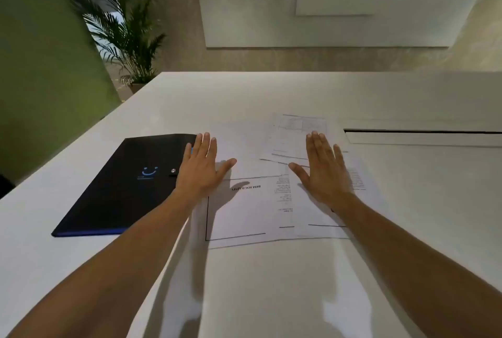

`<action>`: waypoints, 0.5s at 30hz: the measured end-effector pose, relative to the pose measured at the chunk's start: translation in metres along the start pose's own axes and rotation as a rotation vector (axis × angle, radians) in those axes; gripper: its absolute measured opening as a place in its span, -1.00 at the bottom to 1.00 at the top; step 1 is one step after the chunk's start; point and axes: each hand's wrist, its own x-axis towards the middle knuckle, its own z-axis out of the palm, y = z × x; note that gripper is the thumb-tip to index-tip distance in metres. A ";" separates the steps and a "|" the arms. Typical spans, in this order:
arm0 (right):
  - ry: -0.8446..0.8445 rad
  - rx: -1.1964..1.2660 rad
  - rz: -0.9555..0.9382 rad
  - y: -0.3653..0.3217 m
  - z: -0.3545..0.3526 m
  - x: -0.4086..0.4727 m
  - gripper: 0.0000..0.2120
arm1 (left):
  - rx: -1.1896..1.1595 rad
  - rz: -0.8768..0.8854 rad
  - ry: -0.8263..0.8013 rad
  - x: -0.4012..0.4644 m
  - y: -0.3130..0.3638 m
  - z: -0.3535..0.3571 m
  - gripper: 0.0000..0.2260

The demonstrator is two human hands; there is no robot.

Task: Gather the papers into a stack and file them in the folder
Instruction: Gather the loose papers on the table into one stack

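Several white printed papers (244, 210) lie loosely overlapped on the white table (271, 283), one sheet (293, 133) skewed at the far side. A dark folder (125, 188) with a blue smile mark and a snap button lies shut to their left. My left hand (202, 166) is flat, fingers spread, over the folder's right edge and the papers' left side. Over the right side of the papers my right hand (323, 169) is also flat and spread. Neither hand holds anything.
A long slot (421, 131) is cut into the table top at the far right. Beyond the table's far left corner stands a potted palm (127, 33) beside a green wall (40, 65). White panels line the back wall.
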 end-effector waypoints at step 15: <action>-0.297 0.063 -0.009 -0.009 0.025 -0.020 -0.25 | -0.033 -0.367 -0.166 -0.026 0.028 0.019 -0.13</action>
